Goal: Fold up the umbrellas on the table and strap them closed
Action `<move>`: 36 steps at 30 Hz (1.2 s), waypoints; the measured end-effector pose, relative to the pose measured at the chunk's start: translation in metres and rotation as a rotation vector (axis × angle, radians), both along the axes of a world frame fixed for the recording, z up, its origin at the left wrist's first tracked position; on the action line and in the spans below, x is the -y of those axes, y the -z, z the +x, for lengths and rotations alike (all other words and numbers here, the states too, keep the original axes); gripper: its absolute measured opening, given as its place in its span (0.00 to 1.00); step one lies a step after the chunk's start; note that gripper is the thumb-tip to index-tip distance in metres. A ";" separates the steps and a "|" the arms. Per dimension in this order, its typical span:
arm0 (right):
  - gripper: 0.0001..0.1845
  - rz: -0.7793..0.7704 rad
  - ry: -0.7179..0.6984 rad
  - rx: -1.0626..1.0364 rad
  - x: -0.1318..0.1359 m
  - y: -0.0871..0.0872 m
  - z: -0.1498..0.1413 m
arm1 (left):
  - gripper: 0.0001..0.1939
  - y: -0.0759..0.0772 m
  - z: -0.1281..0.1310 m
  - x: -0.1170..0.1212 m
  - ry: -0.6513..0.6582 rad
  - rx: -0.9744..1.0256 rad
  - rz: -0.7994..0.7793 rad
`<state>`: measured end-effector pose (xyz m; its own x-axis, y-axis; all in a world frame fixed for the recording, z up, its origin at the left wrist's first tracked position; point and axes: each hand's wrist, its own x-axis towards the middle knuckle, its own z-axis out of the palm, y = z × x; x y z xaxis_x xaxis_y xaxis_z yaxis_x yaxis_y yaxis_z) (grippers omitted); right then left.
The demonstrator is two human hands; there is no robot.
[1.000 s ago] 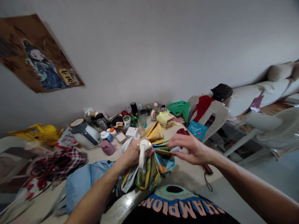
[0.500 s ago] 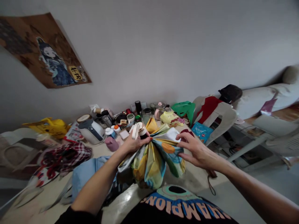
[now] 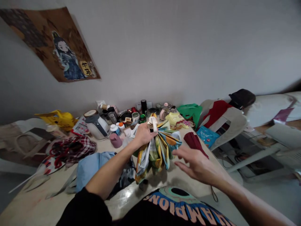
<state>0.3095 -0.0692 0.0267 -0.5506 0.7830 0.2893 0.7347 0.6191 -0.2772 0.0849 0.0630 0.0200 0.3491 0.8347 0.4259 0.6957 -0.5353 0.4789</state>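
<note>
Yellow-patterned umbrella [image 3: 161, 149] tight in left-hand grip [image 3: 144, 135]; right-hand grip [image 3: 196, 164] loose, now beside the folds.

Obstacles L of hands [image 3: 144, 134]: kettle [image 3: 95, 127], btls [image 3: 115, 129]

Hands: two, one left hand [image 3: 144, 134] and one right hand [image 3: 196, 164]. Patterned umbrellas: one umbrella [image 3: 154, 153]. Desks: one desk [image 3: 35, 204]. Small white bottles: two, one white-capped bottle [image 3: 115, 129] and one orange-capped bottle [image 3: 121, 126]. Plastic bags: two, one yellow bag [image 3: 56, 119] and one green bag [image 3: 191, 111]. Single examples: kettle [image 3: 94, 127], mauve vessel [image 3: 115, 141], black cylinder [image 3: 143, 107], blue packet [image 3: 207, 135], plaid cloth [image 3: 88, 147], wall poster [image 3: 56, 47]. Crowded rear containers: number indeterminate.
</note>
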 end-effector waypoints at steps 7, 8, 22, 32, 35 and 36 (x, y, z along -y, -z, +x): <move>0.13 -0.170 0.185 0.391 -0.016 0.024 -0.023 | 0.07 -0.001 0.001 0.001 0.010 -0.008 0.017; 0.12 -0.182 0.183 0.343 -0.017 0.023 -0.019 | 0.07 0.001 0.000 -0.001 -0.009 -0.017 0.013; 0.15 -0.211 0.142 0.299 -0.010 0.017 -0.059 | 0.13 0.006 0.010 -0.009 -0.264 -0.142 0.054; 0.10 -0.283 0.420 -0.097 -0.039 0.032 -0.026 | 0.13 0.010 0.007 -0.003 -0.294 -0.113 0.007; 0.04 -0.182 0.392 -0.141 -0.037 0.030 -0.023 | 0.13 0.009 0.011 -0.002 -0.298 -0.113 -0.002; 0.04 -0.139 0.354 -0.165 -0.034 0.027 -0.022 | 0.13 0.009 0.011 -0.002 -0.308 -0.115 -0.012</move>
